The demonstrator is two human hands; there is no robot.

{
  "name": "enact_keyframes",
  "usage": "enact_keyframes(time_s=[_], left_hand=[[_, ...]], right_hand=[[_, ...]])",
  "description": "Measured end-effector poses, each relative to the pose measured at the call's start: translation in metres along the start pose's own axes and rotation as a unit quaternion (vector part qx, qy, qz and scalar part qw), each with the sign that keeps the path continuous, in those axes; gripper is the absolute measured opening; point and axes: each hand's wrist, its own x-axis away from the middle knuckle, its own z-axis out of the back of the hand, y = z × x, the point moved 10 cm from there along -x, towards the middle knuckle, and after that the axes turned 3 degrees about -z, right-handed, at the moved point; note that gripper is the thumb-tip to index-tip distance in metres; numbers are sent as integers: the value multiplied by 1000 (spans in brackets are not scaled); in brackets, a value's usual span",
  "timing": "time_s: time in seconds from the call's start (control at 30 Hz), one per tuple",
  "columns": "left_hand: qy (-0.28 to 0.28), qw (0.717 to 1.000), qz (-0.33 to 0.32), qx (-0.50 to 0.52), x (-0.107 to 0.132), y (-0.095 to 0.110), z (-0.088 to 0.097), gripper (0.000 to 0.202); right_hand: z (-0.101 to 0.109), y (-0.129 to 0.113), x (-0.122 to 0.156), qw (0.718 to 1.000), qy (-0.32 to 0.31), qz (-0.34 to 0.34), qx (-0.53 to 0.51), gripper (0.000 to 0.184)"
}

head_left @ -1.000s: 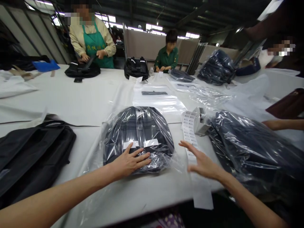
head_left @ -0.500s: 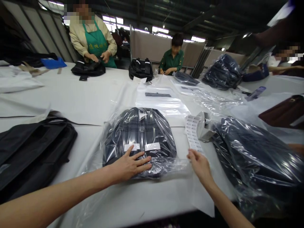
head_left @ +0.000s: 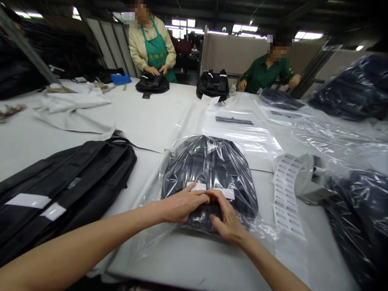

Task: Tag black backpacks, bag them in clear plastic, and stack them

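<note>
A dark backpack [head_left: 220,157] lies inside a clear plastic bag [head_left: 169,171] near the front edge of the white table [head_left: 188,258], straight ahead of the person. Both hands are on its lower part: the left hand [head_left: 184,204] lies over the plastic with its fingers drawn close together, and whether they pinch anything I cannot tell; the right hand [head_left: 228,220] is curved, its thumb spread well away from its fingers, whose tips meet the left hand's. A white band [head_left: 226,193] shows just above the right hand. To the right, a strip of printed labels [head_left: 286,190] lies beside a pale grey dispenser [head_left: 307,178]; to the left rests an unwrapped black backpack [head_left: 91,173]. Across the table, a co-worker in a green apron [head_left: 156,48] has both hands on a black bag [head_left: 153,84], and another person in a dark green shirt [head_left: 265,74] is near a plastic-wrapped bundle [head_left: 279,98]
</note>
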Motion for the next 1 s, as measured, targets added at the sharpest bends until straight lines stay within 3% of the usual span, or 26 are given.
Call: enact_keyframes(time_s=[0.13,0.2,0.3,0.37,0.43,0.5,0.57,0.63,0.7,0.77,0.83,0.9,0.97,1.0], left_hand=[[83,996,20,-14,15,-4,22,32],[141,990,31,-6,39,-5,39,29],[214,972,92,15,103,-10,59,36],[206,968,140,-20,150,-10,52,72],[154,971,151,-106,183,-1,29,104],[117,968,127,-182,198,10,0,108],[145,957,99,-229,199,21,-16,89],[214,943,73,-245,194,31,-15,59],[290,935,52,-198,188,35,-1,32],[369,921,99,-74,190,17,20,15],[435,864,237,86,202,-26,25,24],[455,771,382,232,217,-71,1,36],[448,693,451,340,223,-101,-29,44],[441,671,465,373,224,-111,-40,47]], right_hand=[[-14,0,-3,993,-47,-22,109,60],[-19,6,-6,988,-50,-48,139,44],[-24,8,-7,985,-65,-57,148,8],[-24,6,-8,988,-66,-55,131,14],[-23,3,-8,990,-63,-51,114,16],[-22,0,-8,991,-59,-47,106,16],[-21,0,-8,992,-54,-45,107,17],[-21,2,-7,992,-48,-46,111,17],[-19,3,-7,992,-44,-48,111,18],[-18,5,-7,992,-42,-52,104,18],[-17,6,-8,993,-43,-58,96,18],[-16,6,-9,993,-42,-67,93,19],[-16,7,-10,992,-32,-79,97,22],[-15,8,-11,991,-25,-85,102,22]])
